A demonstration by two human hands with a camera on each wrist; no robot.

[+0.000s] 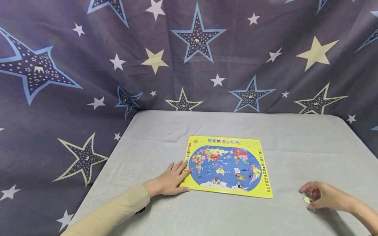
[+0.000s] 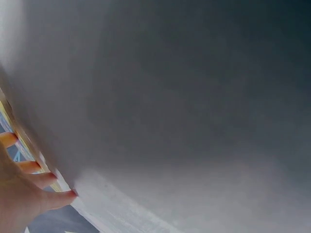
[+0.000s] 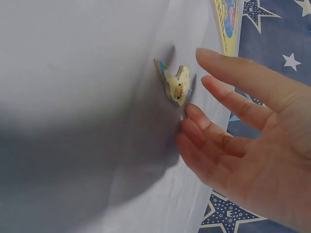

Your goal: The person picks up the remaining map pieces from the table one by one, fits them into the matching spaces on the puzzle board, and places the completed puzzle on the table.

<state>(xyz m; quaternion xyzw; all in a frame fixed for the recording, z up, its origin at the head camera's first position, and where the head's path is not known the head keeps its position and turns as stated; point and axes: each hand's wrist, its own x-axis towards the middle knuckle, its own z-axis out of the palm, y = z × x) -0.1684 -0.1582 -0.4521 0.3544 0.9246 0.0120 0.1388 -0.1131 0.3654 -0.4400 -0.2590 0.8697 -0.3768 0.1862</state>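
Observation:
A yellow-bordered world map puzzle (image 1: 224, 193) lies flat on the table. My left hand (image 1: 169, 179) rests at its left edge, fingers spread over the border and thumb by the lower corner; the left wrist view shows the fingers (image 2: 41, 179) along the board's edge. Off to the right, my right hand (image 1: 329, 196) hovers around a small, irregular, pale yellow puzzle piece (image 3: 179, 87) with a blue and green tip. Its thumb and fingers are parted, with the piece on the cloth in front of them in the right wrist view.
Pale grey cloth (image 1: 283, 131) covers the table. Behind and to the left hangs a dark curtain (image 1: 224, 68) with stars, meeting the table's far edge. The right hand's side of the table lies well apart from the puzzle board.

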